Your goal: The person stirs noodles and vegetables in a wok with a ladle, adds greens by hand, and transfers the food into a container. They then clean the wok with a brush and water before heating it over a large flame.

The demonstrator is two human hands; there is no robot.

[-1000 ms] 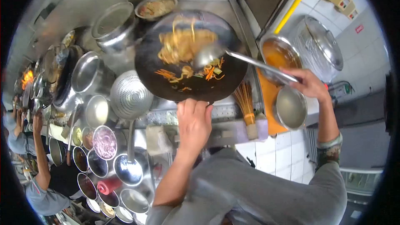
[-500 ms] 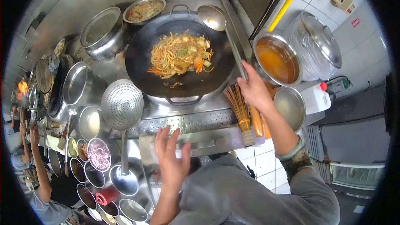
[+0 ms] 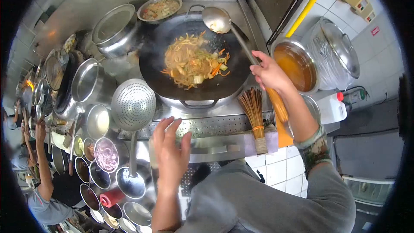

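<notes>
My right hand is closed around the handle of a metal ladle with a wooden end. The ladle's bowl is over the far right rim of a black wok, with a little pale residue in it. Inside the wok lies a heap of noodles with carrot strips and pieces of vegetable, and light steam shows. My left hand is open and empty, fingers spread, in front of the stove's edge. It is nearest to a perforated strainer on its left. Right of the wok stands a bamboo wok brush.
A pot of orange-brown liquid and a white jug stand on the right. Behind the wok sits a bowl of food. Several metal bowls, one with sliced onion, line the left. A co-worker's arm shows at far left.
The ladle's bowl has moved inward over the wok rim and its wooden end has swung up with my right hand. The noodles look turned and rearranged. The view has shifted slightly.
</notes>
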